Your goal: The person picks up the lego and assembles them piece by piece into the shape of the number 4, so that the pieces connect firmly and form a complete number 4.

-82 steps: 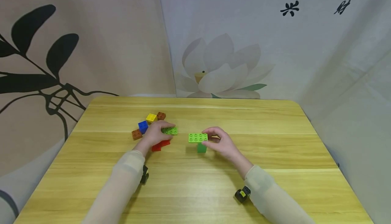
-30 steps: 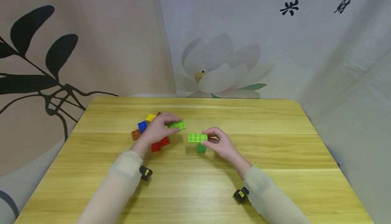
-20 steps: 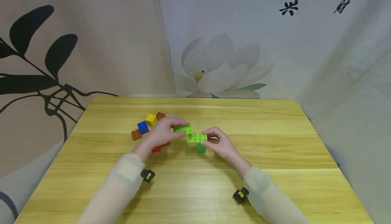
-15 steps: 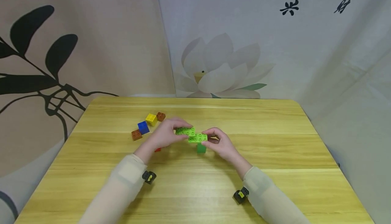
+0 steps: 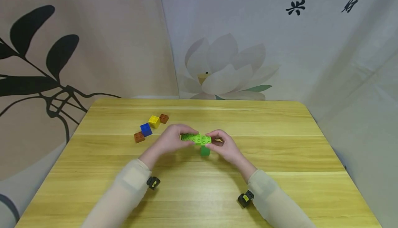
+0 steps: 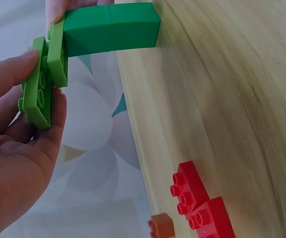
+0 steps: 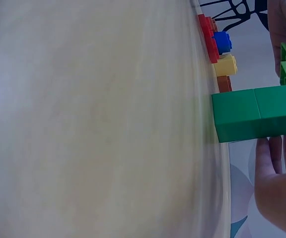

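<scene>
My left hand (image 5: 171, 140) pinches a flat light green brick (image 6: 37, 94) between thumb and fingers. This brick lies over the left studs of a second flat light green brick (image 6: 57, 57), right at them in the left wrist view. The second brick caps a column of two dark green bricks (image 7: 254, 113) standing upright on the table. My right hand (image 5: 225, 145) pinches the right end of that second brick with thumb and fingertips. In the head view only the column's lower part (image 5: 205, 151) shows below the light green bricks.
At the table's left lie a brown brick (image 5: 139, 137), a blue brick (image 5: 146, 130), a yellow brick (image 5: 154, 121) and another brown brick (image 5: 163, 118). Red bricks (image 6: 190, 188) show in the left wrist view; my left hand hides them in the head view.
My left hand has lifted its light green brick from beside the loose bricks and brought it right, over the left part of the capped column. The right hand has stayed in place.
</scene>
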The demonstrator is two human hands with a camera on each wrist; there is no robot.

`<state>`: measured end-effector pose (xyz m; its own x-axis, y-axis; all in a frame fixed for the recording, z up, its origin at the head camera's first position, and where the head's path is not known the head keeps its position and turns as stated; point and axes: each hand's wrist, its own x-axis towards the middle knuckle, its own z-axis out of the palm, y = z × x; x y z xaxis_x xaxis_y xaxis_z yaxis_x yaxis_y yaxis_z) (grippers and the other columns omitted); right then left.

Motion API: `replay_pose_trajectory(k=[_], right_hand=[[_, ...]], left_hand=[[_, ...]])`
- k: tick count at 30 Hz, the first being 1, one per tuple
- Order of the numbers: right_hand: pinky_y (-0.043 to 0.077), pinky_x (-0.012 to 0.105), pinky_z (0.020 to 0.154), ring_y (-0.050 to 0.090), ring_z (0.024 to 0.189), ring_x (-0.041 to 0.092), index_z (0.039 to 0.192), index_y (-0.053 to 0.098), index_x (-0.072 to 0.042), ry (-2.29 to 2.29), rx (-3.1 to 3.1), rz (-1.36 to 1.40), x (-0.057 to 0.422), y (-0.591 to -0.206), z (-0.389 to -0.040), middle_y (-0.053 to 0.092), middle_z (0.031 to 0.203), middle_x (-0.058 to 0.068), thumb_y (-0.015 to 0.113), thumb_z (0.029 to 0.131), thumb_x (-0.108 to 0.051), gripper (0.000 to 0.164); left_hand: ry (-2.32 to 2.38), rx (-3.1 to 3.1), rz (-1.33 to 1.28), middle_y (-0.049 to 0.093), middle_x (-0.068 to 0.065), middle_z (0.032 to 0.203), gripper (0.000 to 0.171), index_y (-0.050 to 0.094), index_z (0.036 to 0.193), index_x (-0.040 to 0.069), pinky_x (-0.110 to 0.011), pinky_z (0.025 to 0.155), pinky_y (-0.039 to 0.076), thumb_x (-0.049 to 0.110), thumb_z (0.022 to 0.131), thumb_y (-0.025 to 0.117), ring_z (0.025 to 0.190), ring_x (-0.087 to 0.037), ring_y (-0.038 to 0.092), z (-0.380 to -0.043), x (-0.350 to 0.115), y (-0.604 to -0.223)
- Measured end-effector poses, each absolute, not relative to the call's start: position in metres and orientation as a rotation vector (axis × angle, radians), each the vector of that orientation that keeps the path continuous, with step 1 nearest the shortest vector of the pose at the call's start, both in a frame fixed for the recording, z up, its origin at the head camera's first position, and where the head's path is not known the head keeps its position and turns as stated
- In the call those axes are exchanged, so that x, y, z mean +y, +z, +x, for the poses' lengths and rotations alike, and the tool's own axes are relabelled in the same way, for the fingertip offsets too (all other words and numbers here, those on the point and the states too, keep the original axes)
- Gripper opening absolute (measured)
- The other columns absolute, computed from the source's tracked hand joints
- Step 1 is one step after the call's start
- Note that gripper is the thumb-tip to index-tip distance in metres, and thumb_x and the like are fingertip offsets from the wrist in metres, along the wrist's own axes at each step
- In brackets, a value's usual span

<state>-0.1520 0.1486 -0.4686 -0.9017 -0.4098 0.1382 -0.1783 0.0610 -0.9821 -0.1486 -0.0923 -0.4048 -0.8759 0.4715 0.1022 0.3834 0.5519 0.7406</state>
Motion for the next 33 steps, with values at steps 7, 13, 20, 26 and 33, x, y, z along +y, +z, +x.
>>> replay_pose_trajectory(k=[7,13,20,26,33], right_hand=[[0.049,0.046,0.098,0.058,0.107,0.028,0.116,0.062,0.004,-1.945,2.155,-0.605,0.1490,-0.4689,-0.1521,0.059,0.116,0.018,0.072,0.088,0.002,0.029],[0.049,0.044,0.098,0.058,0.107,0.028,0.116,0.062,0.003,-1.933,2.167,-0.610,0.1490,-0.4702,-0.1533,0.060,0.116,0.017,0.072,0.088,0.001,0.030],[0.049,0.043,0.098,0.058,0.108,0.028,0.117,0.062,0.003,-1.933,2.167,-0.597,0.1493,-0.4704,-0.1530,0.060,0.116,0.017,0.072,0.089,0.000,0.030],[0.049,0.045,0.098,0.058,0.107,0.028,0.116,0.062,0.003,-1.933,2.173,-0.598,0.1491,-0.4705,-0.1530,0.060,0.116,0.017,0.072,0.088,0.001,0.029],[0.049,0.044,0.098,0.058,0.107,0.027,0.116,0.062,0.003,-1.932,2.176,-0.608,0.1491,-0.4711,-0.1531,0.060,0.116,0.017,0.072,0.089,0.001,0.029]], left_hand=[[1.239,2.677,0.735,0.071,-0.005,0.113,0.032,0.074,0.115,0.008,-0.039,0.089,0.054,0.009,0.084,0.080,0.105,-0.023,0.064,-0.1479,-0.0911,-0.4059],[1.235,2.683,0.724,0.071,-0.004,0.113,0.031,0.074,0.115,0.010,-0.038,0.089,0.054,0.010,0.085,0.080,0.105,-0.022,0.064,-0.1482,-0.0907,-0.4073],[1.235,2.682,0.713,0.071,-0.004,0.113,0.031,0.075,0.115,0.010,-0.038,0.089,0.054,0.011,0.085,0.080,0.105,-0.021,0.064,-0.1484,-0.0901,-0.4079],[1.246,2.672,0.691,0.071,-0.003,0.113,0.030,0.075,0.115,0.011,-0.039,0.089,0.054,0.011,0.085,0.080,0.105,-0.020,0.064,-0.1482,-0.0898,-0.4078],[1.255,2.660,0.659,0.071,-0.002,0.114,0.030,0.075,0.114,0.013,-0.040,0.089,0.054,0.011,0.085,0.080,0.106,-0.021,0.064,-0.1479,-0.0893,-0.4077]])
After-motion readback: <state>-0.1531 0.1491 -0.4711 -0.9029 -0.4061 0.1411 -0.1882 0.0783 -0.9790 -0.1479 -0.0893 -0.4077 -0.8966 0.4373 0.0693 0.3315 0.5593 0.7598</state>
